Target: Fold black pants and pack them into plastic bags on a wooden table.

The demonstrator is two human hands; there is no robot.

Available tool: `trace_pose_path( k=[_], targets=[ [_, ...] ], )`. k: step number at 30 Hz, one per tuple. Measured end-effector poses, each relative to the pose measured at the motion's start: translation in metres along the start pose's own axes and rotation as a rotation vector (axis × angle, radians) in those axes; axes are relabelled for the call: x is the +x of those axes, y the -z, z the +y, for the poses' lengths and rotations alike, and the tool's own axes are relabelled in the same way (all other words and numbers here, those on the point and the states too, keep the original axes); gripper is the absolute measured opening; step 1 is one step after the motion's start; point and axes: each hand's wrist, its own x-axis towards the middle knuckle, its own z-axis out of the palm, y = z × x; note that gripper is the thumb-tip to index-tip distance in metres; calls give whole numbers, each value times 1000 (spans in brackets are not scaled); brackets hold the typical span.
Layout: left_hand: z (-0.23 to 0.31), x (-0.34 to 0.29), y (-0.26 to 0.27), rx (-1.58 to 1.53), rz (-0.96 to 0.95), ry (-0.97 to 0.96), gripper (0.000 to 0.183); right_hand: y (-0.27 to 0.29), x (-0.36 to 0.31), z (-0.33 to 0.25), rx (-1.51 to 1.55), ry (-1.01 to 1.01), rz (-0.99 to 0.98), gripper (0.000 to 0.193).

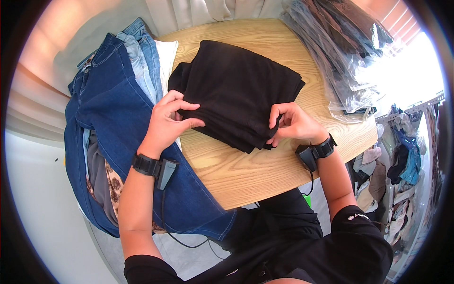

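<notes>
A folded black garment (pixel 241 90) lies in several layers on the wooden table (pixel 203 170); its exact kind does not show. My left hand (pixel 172 116) pinches the near left edge of the fold, thumb below and fingers above. At the near right corner, my right hand (pixel 293 123) grips the cloth between thumb and bent fingers. Each wrist wears a black strap with a small dark box and a cable.
Blue jeans (pixel 106 90) and other clothes are heaped at the left, hanging over the table's edge. Clear plastic bags (pixel 336 57) of dark garments lie at the far right. Shelves (pixel 402 165) of bagged clothes stand beyond the right edge. A pale curtain (pixel 203 12) hangs behind.
</notes>
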Motion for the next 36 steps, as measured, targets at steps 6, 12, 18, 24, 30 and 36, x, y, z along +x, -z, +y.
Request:
trace_pose_path(
  k=[6, 12, 18, 24, 30, 36],
  targets=[
    [-18, 3, 9, -185, -106, 35, 26, -1, -1, -1, -5, -21, -3, 11],
    [-25, 9, -1, -175, 101, 159, 54, -5, -2, -4, -43, -9, -7, 12],
    [-27, 8, 9, -179, -27, 256, 70, -7, -3, -5, -3, 4, -7, 15],
    [-14, 9, 16, -108, -166, 269, 58, -7, -3, -4, -13, -44, 11, 20],
    [-7, 5, 14, -187, -241, 322, 34, -9, -3, -3, -48, -84, 29, 22],
    [12, -6, 10, -373, -344, 416, 41, -12, -3, -7, -42, -108, 50, 23]
  ],
)
